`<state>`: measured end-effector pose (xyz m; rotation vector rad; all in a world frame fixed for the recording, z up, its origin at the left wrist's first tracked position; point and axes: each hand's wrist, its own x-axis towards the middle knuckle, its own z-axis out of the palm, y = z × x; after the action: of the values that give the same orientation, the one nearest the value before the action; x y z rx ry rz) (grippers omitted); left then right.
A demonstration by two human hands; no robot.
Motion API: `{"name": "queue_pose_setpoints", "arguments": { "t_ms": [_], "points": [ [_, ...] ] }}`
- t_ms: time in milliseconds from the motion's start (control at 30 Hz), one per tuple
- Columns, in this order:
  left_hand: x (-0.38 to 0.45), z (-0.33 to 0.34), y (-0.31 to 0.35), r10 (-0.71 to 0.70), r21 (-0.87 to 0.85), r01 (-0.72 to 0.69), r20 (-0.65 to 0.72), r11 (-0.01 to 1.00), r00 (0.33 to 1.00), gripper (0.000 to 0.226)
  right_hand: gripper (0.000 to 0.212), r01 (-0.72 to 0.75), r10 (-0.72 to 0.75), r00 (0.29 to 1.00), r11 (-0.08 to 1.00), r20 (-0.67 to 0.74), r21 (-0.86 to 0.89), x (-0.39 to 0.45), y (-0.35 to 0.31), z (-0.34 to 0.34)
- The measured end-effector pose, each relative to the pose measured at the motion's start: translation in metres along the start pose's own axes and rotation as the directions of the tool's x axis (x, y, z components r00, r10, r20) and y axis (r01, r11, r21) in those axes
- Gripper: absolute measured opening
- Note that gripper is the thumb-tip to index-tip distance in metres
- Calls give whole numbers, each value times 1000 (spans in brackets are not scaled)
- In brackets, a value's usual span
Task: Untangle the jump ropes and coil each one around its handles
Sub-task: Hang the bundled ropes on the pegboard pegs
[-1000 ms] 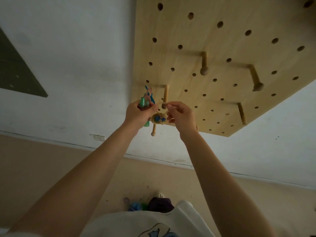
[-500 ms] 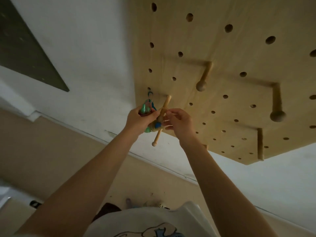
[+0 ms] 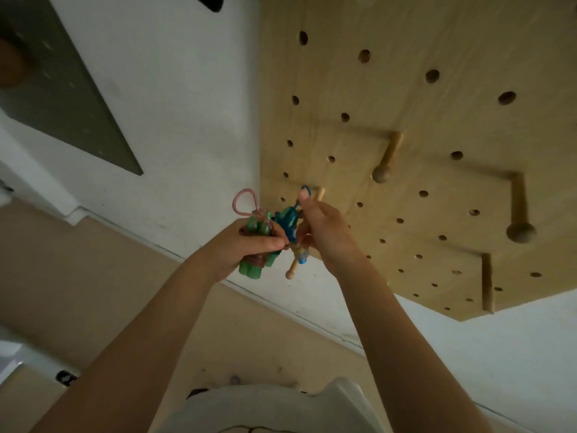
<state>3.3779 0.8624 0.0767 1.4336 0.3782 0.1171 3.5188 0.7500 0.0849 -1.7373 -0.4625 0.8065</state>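
Observation:
My left hand (image 3: 246,250) grips a coiled jump rope with green handles (image 3: 253,267) and a pink rope whose loop (image 3: 245,201) sticks up above the fist. My right hand (image 3: 324,232) holds a second jump rope with blue rope (image 3: 288,221) wound on its handles; one fingertip lifts its blue loop (image 3: 305,191) beside a wooden peg (image 3: 320,194) on the pegboard. A wooden peg end (image 3: 292,271) pokes out below the blue bundle. Both hands are raised close together in front of the board's lower left corner.
A wooden pegboard (image 3: 421,120) with many holes hangs on the white wall, carrying several round-tipped pegs (image 3: 382,173), (image 3: 520,231). A dark grey panel (image 3: 62,98) is on the wall at left. The tan floor (image 3: 62,276) lies below.
The camera has shifted closer to the board. My left hand now shows the green-handled bundle fully, and my right hand has raised the blue loop up beside the peg.

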Motion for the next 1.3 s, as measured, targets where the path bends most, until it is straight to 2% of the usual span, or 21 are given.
{"name": "queue_pose_setpoints", "arguments": {
  "t_ms": [67,133,233,300,400,500,600,733,867,967,1167,1300],
  "points": [
    [0,-3,-2,-27,25,26,50,999,998,16,35,49,-46,998,996,-35,71,1,3,1],
    [2,-5,-5,-58,18,58,9,998,998,25,27,107,-97,993,983,-71,146,0,4,-2],
    [8,-8,-13,-80,-74,66,-196,995,977,50,18,121,-112,992,969,-52,215,-3,3,-7],
    [11,-10,-13,-55,-120,18,-308,993,950,52,17,111,-109,994,973,-19,204,-6,3,-9],
    [14,-7,-6,-26,-36,16,-309,999,951,45,23,116,-121,992,985,27,131,-12,6,-6],
    [18,1,0,-10,55,24,-244,998,970,28,17,114,-121,991,986,58,123,-18,11,-5],
    [21,11,2,-11,93,33,-231,995,973,12,20,96,-104,992,988,66,117,-19,19,-9],
    [29,18,-5,-67,62,88,-278,994,958,7,15,60,-65,997,991,38,121,-20,28,-13],
    [40,22,-9,-100,3,108,-347,994,933,12,5,57,-39,990,989,-135,136,-14,34,-15],
    [51,24,-10,-137,-44,130,-381,991,915,9,9,31,0,975,990,-223,134,-5,36,-13],
    [68,28,-19,-182,-170,120,-420,978,889,13,7,-11,66,964,978,-257,208,13,40,-7],
    [82,29,-16,-181,-188,109,-430,976,884,9,3,6,62,960,971,-272,241,23,39,-11]
  ]
}}
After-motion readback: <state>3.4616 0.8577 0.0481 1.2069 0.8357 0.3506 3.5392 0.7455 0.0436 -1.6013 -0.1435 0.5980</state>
